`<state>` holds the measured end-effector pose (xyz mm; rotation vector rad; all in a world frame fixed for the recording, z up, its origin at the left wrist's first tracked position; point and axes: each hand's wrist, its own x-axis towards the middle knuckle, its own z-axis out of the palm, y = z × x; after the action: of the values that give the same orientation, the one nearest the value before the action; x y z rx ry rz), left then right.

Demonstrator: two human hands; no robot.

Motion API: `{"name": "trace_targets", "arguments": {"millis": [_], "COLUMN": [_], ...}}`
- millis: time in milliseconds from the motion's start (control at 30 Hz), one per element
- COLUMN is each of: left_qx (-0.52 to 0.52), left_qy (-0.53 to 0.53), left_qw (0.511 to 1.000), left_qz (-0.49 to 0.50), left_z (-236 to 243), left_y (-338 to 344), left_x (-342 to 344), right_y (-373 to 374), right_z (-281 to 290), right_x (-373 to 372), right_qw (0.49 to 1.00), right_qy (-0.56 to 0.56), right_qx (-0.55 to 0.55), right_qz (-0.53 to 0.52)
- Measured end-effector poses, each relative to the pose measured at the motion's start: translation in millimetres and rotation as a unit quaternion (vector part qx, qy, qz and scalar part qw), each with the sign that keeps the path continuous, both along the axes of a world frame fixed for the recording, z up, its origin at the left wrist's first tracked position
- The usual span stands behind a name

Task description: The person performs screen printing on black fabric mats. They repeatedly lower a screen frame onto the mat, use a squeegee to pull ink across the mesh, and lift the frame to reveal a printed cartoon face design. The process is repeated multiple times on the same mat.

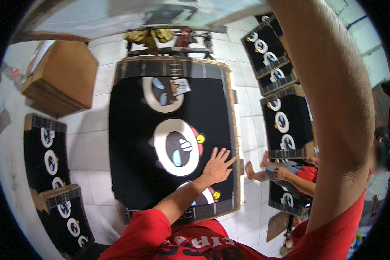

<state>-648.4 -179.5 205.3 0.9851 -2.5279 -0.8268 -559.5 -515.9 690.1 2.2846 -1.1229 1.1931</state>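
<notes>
My left hand (219,167) lies flat on a black fabric panel (132,138), palm down and fingers spread near the panel's right edge. It holds nothing. The panel is stretched over a board whose dark, line-marked border (147,68) shows at the far end. Down its middle run printed cartoon figures, each in a white ring; the central ring (162,149) is whole, while my left forearm partly covers the nearest one. On the far figure sits a small pale card or patch (181,86). My right arm (333,99) reaches up past the top edge, so the right hand is out of sight.
Similar printed boards stand at the left (52,160) and along the right (286,121). A stack of brown boards (67,76) is at the far left. Beyond the board is a rack with yellowish cloths (149,37). At right, another person (297,175) in red sits low.
</notes>
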Motion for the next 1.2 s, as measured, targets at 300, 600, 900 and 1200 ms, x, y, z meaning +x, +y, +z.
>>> {"name": "trace_targets", "arguments": {"millis": [300, 600, 900, 1200], "left_qx": [-0.089, 0.241, 0.193, 0.013], "left_qy": [0.332, 0.723, 0.406, 0.095], "left_qw": [0.743, 0.289, 0.425, 0.491], "left_qz": [0.574, 0.58, 0.785, 0.866], "left_z": [133.0, 105.0, -60.4, -55.8], "left_y": [-40.3, 25.2, 47.2, 31.9], "left_x": [279.2, 397.8, 392.2, 342.5], "right_y": [110.2, 267.0, 176.9, 7.8], "right_z": [-104.5, -315.0, -364.6, -424.1], "right_x": [-16.3, -37.4, -57.5, 2.9], "right_qw": [0.996, 0.985, 0.959, 0.948], "right_qy": [-0.075, -0.118, 0.032, 0.143], "right_qx": [-0.008, 0.125, 0.281, 0.285], "right_qz": [-0.046, 0.021, 0.006, 0.007]}}
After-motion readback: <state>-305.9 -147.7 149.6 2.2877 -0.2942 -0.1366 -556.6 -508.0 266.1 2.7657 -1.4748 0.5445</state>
